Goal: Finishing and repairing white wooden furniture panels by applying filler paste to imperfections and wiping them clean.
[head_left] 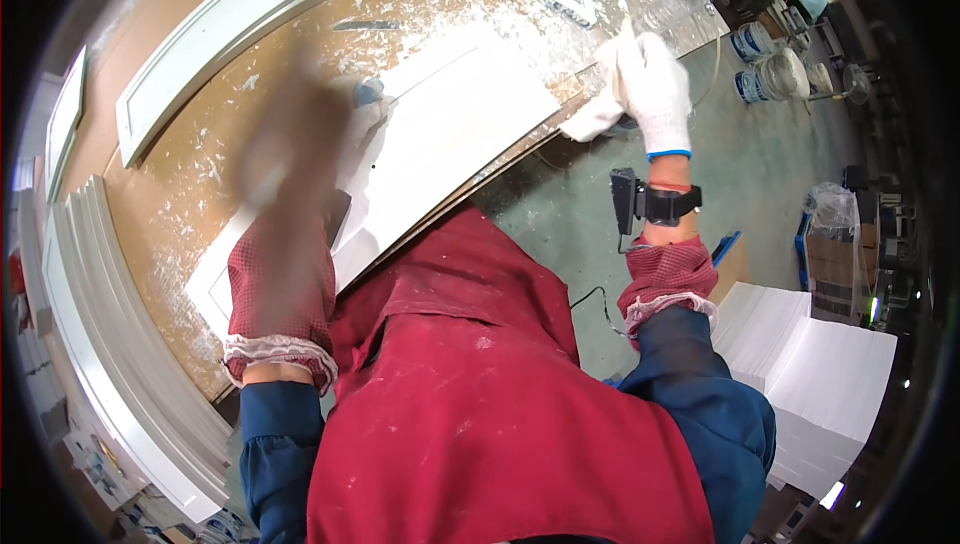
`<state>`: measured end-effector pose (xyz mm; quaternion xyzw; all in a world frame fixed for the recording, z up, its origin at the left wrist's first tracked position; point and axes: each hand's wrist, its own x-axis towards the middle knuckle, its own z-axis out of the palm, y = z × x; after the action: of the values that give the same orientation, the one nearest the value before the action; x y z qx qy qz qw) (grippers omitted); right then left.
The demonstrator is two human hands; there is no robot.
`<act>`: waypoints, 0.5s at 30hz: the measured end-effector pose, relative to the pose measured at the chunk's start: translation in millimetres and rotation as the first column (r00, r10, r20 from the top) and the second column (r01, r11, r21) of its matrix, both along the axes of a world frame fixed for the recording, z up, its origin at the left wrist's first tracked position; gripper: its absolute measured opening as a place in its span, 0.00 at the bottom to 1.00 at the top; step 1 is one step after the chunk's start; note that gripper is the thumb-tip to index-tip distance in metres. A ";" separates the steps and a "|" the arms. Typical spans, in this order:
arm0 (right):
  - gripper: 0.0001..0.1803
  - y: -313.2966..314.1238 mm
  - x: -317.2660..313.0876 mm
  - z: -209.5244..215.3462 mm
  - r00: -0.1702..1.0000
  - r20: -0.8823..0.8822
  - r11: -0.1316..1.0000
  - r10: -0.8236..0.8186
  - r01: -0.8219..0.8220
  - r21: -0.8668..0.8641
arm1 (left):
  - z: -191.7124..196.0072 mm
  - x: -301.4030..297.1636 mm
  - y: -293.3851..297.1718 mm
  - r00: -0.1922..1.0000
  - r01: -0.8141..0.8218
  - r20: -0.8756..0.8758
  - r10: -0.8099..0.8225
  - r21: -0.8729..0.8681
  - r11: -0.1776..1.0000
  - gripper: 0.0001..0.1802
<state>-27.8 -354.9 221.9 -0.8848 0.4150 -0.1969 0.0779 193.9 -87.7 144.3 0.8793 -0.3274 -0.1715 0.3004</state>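
With fingers of right hand (660,89) clamped on rag (595,120), cannot tell left hand's (367,122); probably wiping board (465,94), next needing steady pressure.

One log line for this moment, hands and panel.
left hand: blurred, at white panel, grip unclear | right hand: gloved, holding white cloth | white panel: on worktable

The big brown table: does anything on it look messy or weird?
Yes: white flakes and smears litter the table, thickest beyond the white panel, so it looks messy. A brown blur at left looks odd too; I can't tell what it is.
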 end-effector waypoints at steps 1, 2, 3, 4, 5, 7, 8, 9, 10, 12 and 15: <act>0.18 4.1 6.4 18.0 0.998 0.057 1.000 0.023 -0.023 -0.014 | 8.9 -5.6 1.1 0.991 -0.096 -0.094 0.094 -0.014 0.995 0.13; 0.19 11.6 14.7 31.5 0.962 0.239 0.990 0.135 -0.124 -0.059 | 14.0 -9.9 0.8 0.965 -0.191 -0.188 0.184 -0.021 0.981 0.13; 0.19 20.4 24.5 47.2 0.882 0.388 0.963 0.267 -0.235 -0.129 | 4.0 -1.9 8.1 0.964 -0.199 -0.182 0.192 -0.021 0.980 0.13; 0.19 31.3 40.6 64.9 0.769 0.493 0.914 0.406 -0.347 -0.211 | -15.4 14.9 23.4 0.986 -0.163 -0.029 0.164 0.048 0.986 0.14; 0.19 39.2 52.0 80.0 0.696 0.519 0.868 0.496 -0.416 -0.272 | -15.6 17.8 27.7 0.990 -0.136 0.046 0.132 0.089 0.987 0.14; 0.19 48.8 67.5 109.8 0.623 0.487 0.787 0.613 -0.534 -0.309 | 11.0 10.7 34.9 0.993 -0.108 0.031 0.111 -0.070 0.992 0.15; 0.19 55.1 79.1 112.6 0.583 0.465 0.737 0.666 -0.611 -0.288 | 16.4 6.6 56.7 0.984 -0.172 -0.088 0.156 -0.230 0.958 0.15; 0.20 55.9 90.3 118.9 0.566 0.424 0.691 0.707 -0.681 -0.243 | 23.7 1.3 76.5 0.965 -0.233 -0.208 0.162 -0.389 0.891 0.16; 0.20 54.5 100.0 128.0 0.557 0.378 0.651 0.739 -0.734 -0.191 | 19.5 6.5 105.8 0.925 -0.311 -0.358 0.129 -0.514 0.799 0.16; 0.21 48.3 111.5 121.9 0.540 0.317 0.590 0.780 -0.803 -0.085 | 5.2 12.2 172.5 0.942 -0.327 -0.231 0.245 -0.450 0.831 0.18; 0.23 14.5 80.4 72.9 0.631 0.260 0.639 0.731 -0.766 0.064 | 28.3 -39.1 202.8 0.871 -0.478 -0.357 0.338 -0.452 0.753 0.16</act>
<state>52.5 -340.4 294.7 -0.9411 0.0133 -0.2027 0.2704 154.8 115.1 172.7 0.7833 -0.1191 -0.1155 0.5991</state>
